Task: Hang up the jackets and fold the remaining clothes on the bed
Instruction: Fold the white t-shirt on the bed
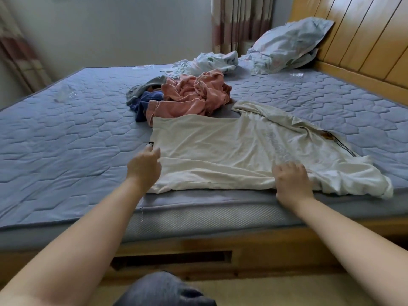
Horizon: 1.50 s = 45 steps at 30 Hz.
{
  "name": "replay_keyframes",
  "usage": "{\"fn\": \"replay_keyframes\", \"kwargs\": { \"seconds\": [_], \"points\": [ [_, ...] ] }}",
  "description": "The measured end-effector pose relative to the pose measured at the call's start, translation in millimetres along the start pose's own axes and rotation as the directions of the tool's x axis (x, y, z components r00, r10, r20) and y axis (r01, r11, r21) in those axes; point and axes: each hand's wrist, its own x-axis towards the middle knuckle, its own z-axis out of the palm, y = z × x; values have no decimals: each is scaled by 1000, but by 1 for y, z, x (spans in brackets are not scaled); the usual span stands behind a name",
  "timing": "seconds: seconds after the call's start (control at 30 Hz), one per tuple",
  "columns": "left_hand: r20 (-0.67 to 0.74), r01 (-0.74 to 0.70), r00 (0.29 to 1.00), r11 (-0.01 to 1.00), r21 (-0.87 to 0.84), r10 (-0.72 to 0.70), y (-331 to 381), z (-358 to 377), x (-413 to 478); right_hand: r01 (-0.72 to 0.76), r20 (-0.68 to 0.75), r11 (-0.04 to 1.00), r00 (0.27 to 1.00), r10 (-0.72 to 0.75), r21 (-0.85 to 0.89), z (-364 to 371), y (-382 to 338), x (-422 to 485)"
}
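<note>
Currently: cream T-shirt (220,151) spread on bed (66,129), near edge; right hand (291,180) flat upon it; left hand (144,165) at left hem, fingertips hidden, grip unclear. Crumpled clothes (194,93) heaped beyond, partly overlapped.

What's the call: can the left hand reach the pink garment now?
Probably yes. The left hand is at the white T-shirt hem; the pink garment lies atop the pile just beyond, only flat shirt and mattress between.

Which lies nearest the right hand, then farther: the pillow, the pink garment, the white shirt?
1. White shirt, under the right hand, at the near edge.
2. Pink garment, in the mid-bed pile.
3. Pillow, far right against the headboard.
</note>
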Motion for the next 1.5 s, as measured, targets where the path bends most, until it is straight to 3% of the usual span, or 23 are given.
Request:
{"fn": "replay_keyframes", "kwargs": {
  "seconds": [0.07,0.1,0.23,0.47,0.6,0.77,0.87,1.03,1.2,1.33,1.4,1.5],
  "points": [
    [68,-186,979,979,-82,191,5,11,-12,129,-128,988,985,-117,87,5,-9,-1],
    [140,-197,968,977,-79,207,7,15,-16,205,-165,972,969,-185,118,7,-13,-2],
    [290,26,957,995,-100,4,2,28,-21,404,-216,897,906,-365,181,13,-31,1],
    [378,23,926,994,-109,20,-1,31,-24,323,-160,925,942,-294,201,12,-69,13],
    [457,-158,875,987,-36,156,-2,28,-24,247,-80,953,968,-237,175,10,-75,16],
    [394,-230,903,967,107,171,1,26,-24,263,-151,902,963,-223,342,5,-70,13],
    [184,-302,937,953,-1,297,-7,19,-29,299,-251,857,946,-207,419,-3,-68,11],
    [-5,-455,890,890,-13,455,-29,3,-54,353,-297,815,926,-234,459,-6,-68,8],
    [-67,-507,858,860,59,510,-32,-22,-70,386,-224,826,921,-319,411,-6,-73,4],
    [-21,-368,928,927,76,371,-23,-22,-73,314,21,876,938,-345,365,-12,-82,0],
    [-20,-344,937,933,105,348,-22,-20,-77,209,79,869,959,-272,448,-13,-85,0],
    [74,-430,903,887,167,424,-29,-14,-92,50,165,767,966,-201,639,-12,-83,4]
  ]
}}
